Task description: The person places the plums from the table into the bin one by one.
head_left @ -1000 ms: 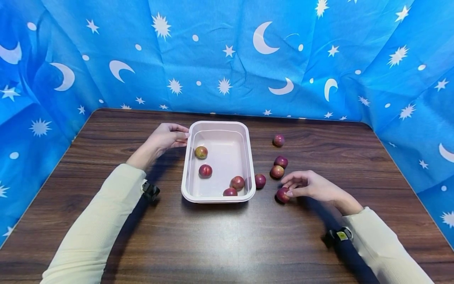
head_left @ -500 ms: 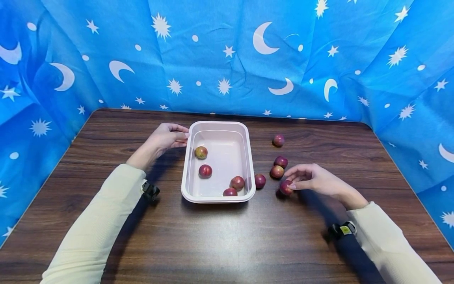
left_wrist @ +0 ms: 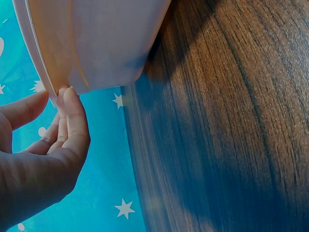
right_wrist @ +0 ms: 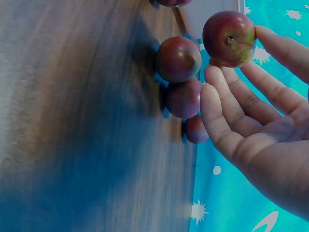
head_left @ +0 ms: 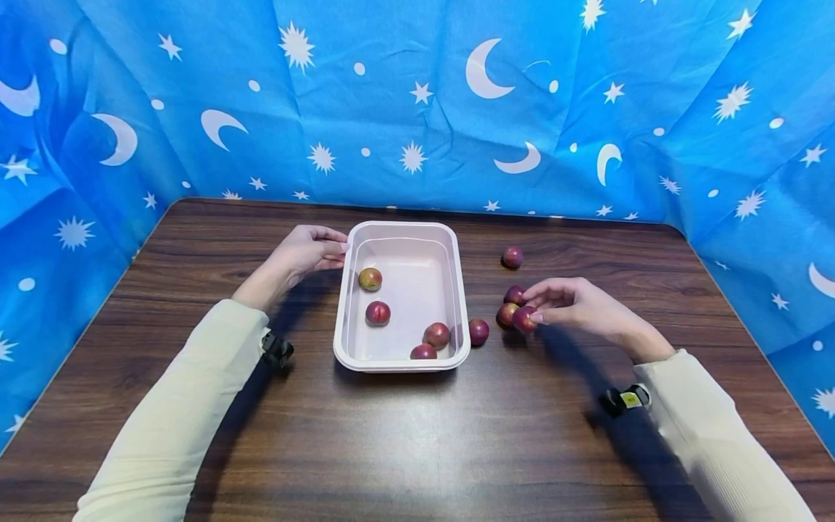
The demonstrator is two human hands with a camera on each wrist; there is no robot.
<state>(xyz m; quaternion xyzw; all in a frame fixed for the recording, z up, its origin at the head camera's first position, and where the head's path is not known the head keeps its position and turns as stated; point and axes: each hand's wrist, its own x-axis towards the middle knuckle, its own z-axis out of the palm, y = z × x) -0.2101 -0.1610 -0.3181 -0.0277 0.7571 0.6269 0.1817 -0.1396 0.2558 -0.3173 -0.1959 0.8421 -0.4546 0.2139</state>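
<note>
My right hand (head_left: 583, 313) pinches a dark red plum (right_wrist: 230, 38) between thumb and fingertips, raised off the table in the right wrist view. Just behind it in the head view are a yellowish-red plum (head_left: 507, 315) and a darker plum (head_left: 514, 294), both on the table. At the left, my left hand (head_left: 302, 257) pinches the rim of a white plastic tub (head_left: 346, 319); the left wrist view shows thumb and fingers on either side of that rim (left_wrist: 46, 79). Several plums lie inside the tub, among them a greenish one (head_left: 370, 279) and a red one (head_left: 377, 313).
One plum (head_left: 479, 332) sits against the tub's right side. Another plum (head_left: 512, 257) lies farther back on the brown wooden table (head_left: 417, 442). A blue curtain (head_left: 391, 109) with moons and stars hangs behind the table and along its sides.
My right hand has lifted the plum off the table and moved it away from me, to beside the yellowish-red plum. The left hand and the tub have stayed where they were.
</note>
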